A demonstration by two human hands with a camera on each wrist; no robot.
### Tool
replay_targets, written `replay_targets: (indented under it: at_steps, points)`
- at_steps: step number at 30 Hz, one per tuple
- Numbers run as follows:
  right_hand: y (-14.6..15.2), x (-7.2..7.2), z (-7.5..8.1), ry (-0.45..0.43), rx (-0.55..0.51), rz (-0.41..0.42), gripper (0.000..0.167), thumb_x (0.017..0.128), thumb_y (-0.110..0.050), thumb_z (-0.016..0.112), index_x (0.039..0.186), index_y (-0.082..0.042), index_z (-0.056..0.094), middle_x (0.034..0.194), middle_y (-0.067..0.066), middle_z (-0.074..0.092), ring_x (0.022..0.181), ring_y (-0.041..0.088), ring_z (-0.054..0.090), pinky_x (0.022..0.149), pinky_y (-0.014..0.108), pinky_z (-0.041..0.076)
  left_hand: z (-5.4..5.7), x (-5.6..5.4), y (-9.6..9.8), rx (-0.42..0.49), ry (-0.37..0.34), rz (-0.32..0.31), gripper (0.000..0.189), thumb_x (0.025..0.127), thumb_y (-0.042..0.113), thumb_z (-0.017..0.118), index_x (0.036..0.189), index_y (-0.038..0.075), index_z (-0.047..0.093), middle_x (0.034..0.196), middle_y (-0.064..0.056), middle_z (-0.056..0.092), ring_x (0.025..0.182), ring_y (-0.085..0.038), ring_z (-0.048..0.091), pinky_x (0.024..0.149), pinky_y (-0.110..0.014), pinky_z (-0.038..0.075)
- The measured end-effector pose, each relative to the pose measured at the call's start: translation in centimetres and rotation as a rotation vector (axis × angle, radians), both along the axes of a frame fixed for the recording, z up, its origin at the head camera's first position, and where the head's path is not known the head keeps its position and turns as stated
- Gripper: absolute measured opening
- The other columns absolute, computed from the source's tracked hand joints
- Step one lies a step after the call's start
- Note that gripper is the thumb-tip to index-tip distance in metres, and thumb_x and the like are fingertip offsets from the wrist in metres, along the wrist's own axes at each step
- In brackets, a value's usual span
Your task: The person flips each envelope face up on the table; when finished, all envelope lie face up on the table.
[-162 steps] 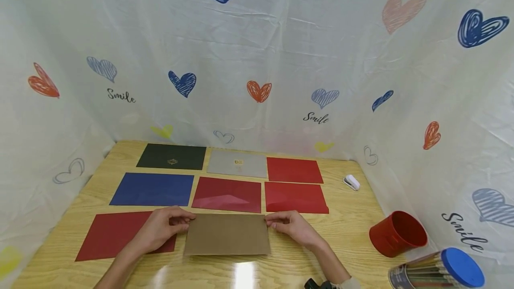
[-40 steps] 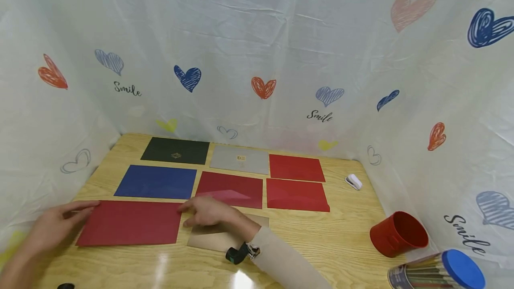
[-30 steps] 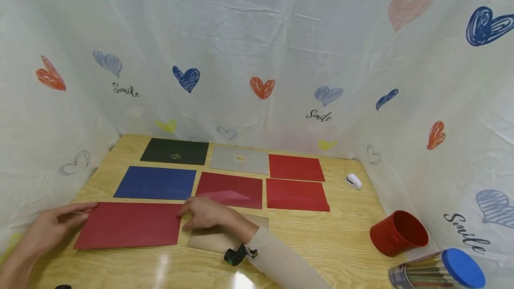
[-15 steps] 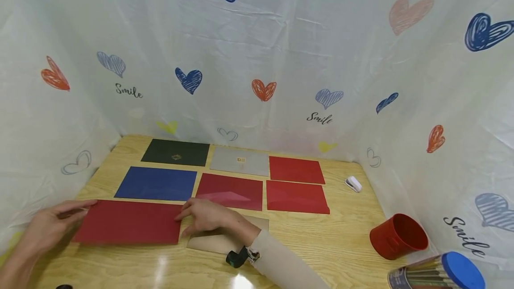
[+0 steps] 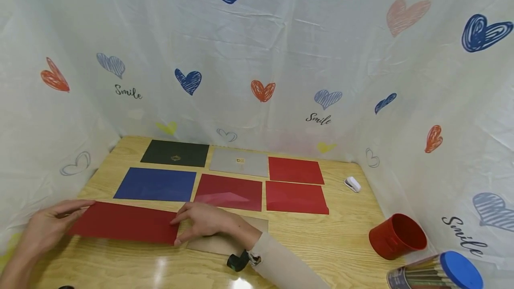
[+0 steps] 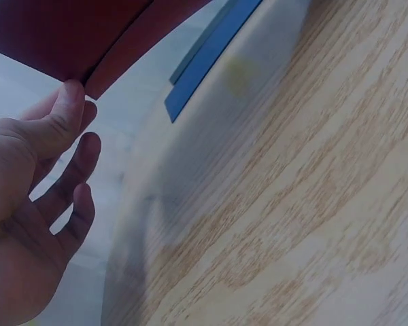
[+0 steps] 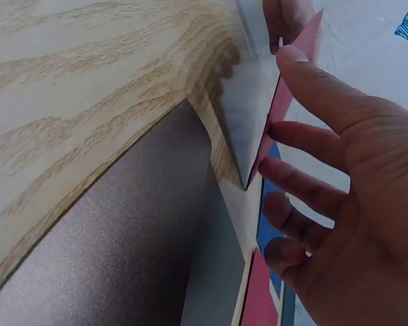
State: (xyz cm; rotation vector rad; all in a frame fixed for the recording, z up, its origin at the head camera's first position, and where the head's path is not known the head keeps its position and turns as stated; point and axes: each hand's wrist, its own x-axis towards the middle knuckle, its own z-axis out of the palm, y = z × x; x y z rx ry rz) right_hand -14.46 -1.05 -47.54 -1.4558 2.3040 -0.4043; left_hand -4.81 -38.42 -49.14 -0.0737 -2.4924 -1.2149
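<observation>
Above the table's near left, my left hand [image 5: 44, 229] and right hand [image 5: 206, 222] hold a dark red envelope [image 5: 124, 222] by its two ends. The envelope is tilted. In the left wrist view, the left thumb and index finger pinch one corner of the envelope [image 6: 47, 34], where two layers show. The right thumb and index finger pinch the opposite edge in the right wrist view; the other fingers of that hand [image 7: 367, 170] are loosely bent. Under the right forearm, partly hidden, lies a brown envelope [image 5: 210, 242].
Behind are a blue envelope [image 5: 155, 184], a crimson one [image 5: 229, 192], two bright red ones, a dark green one [image 5: 175, 153] and a grey one [image 5: 225, 168]. At right stand a small white stapler-like thing [image 5: 352, 184], a red cup [image 5: 391, 237] and a blue-lidded pencil tub [image 5: 435, 271].
Earlier both hands held the brown envelope, which now lies flat. They moved left to the dark red envelope, which has since been raised and tilted, its right end dipping slightly.
</observation>
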Motion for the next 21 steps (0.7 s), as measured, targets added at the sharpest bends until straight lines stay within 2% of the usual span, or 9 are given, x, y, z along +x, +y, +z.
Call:
replay_targets:
  at_steps: [3,6,9,10,12,13,15,18,21]
  points:
    - [0.03,0.07,0.04,-0.019,-0.027,-0.002,0.052,0.092,-0.054,0.069,0.138,-0.032,0.063,0.136,-0.015,0.053,0.12,-0.006,0.047,0.094,0.007,0.036,0.08,0.04,0.01,-0.019,0.04,0.02,0.028,0.091,-0.007,0.066,0.113,0.006,0.078,0.103,0.046,0.059,0.098,0.031,0.049,0.075,0.003,0.034]
    - [0.02,0.16,0.1,-0.054,-0.109,-0.014,0.046,0.094,-0.05,0.067,0.137,-0.032,0.063,0.13,-0.018,0.054,0.105,-0.006,0.05,0.085,0.006,0.038,0.05,0.27,-0.01,-0.021,0.067,0.05,0.048,0.083,-0.019,0.059,0.11,0.015,0.08,0.1,0.048,0.057,0.092,0.03,0.049,0.061,-0.003,0.034]
    - [0.1,0.23,0.18,-0.074,-0.242,-0.034,0.037,0.099,-0.042,0.063,0.134,-0.03,0.065,0.114,-0.019,0.058,0.085,-0.006,0.048,0.069,0.007,0.04,-0.01,0.45,-0.03,-0.043,0.054,0.11,0.048,0.083,-0.018,0.06,0.102,0.021,0.081,0.094,0.051,0.055,0.083,0.03,0.047,0.055,-0.006,0.033]
    - [0.13,0.22,0.23,-0.082,-0.294,-0.047,0.034,0.1,-0.039,0.063,0.132,-0.029,0.067,0.11,-0.02,0.06,0.08,-0.005,0.048,0.065,0.008,0.041,-0.01,0.46,-0.05,-0.042,0.038,0.123,0.043,0.084,-0.017,0.061,0.1,0.018,0.081,0.092,0.051,0.055,0.081,0.03,0.046,0.054,-0.006,0.034]
    - [0.24,0.12,0.34,-0.08,-0.394,-0.08,0.027,0.101,-0.031,0.063,0.126,-0.025,0.07,0.103,-0.02,0.064,0.076,-0.007,0.048,0.061,0.009,0.042,0.0,0.44,-0.11,-0.092,-0.016,0.182,0.018,0.09,-0.003,0.069,0.092,0.011,0.081,0.083,0.052,0.053,0.074,0.029,0.044,0.058,-0.004,0.036]
    - [0.3,0.04,0.37,-0.079,-0.439,-0.107,0.024,0.102,-0.029,0.062,0.123,-0.024,0.072,0.1,-0.019,0.066,0.074,-0.008,0.048,0.059,0.01,0.042,0.01,0.35,-0.18,-0.123,-0.031,0.19,0.01,0.092,0.003,0.071,0.089,0.007,0.08,0.08,0.049,0.054,0.072,0.028,0.044,0.058,-0.004,0.036]
    - [0.37,-0.17,0.46,-0.086,-0.516,-0.17,0.019,0.101,-0.024,0.063,0.116,-0.022,0.074,0.1,-0.017,0.07,0.073,-0.008,0.051,0.058,0.01,0.044,0.05,0.22,-0.35,-0.185,-0.091,0.201,0.013,0.092,0.012,0.074,0.089,0.0,0.078,0.076,0.041,0.057,0.07,0.025,0.043,0.058,-0.006,0.036]
    - [0.26,-0.49,0.58,-0.121,-0.583,-0.284,0.016,0.101,-0.022,0.064,0.112,-0.02,0.075,0.097,-0.012,0.073,0.071,-0.007,0.055,0.059,0.012,0.048,-0.04,0.15,-0.51,-0.262,-0.163,0.162,0.021,0.09,0.018,0.077,0.096,-0.002,0.076,0.076,0.023,0.066,0.071,0.021,0.04,0.058,-0.01,0.034]
    - [-0.1,-0.76,0.53,-0.172,-0.6,-0.391,0.014,0.1,-0.021,0.065,0.11,-0.02,0.074,0.092,-0.01,0.073,0.069,-0.004,0.058,0.058,0.014,0.049,-0.24,0.11,-0.35,-0.248,-0.21,0.075,0.031,0.092,0.018,0.075,0.109,-0.007,0.071,0.08,0.011,0.071,0.071,0.019,0.049,0.058,-0.011,0.04]
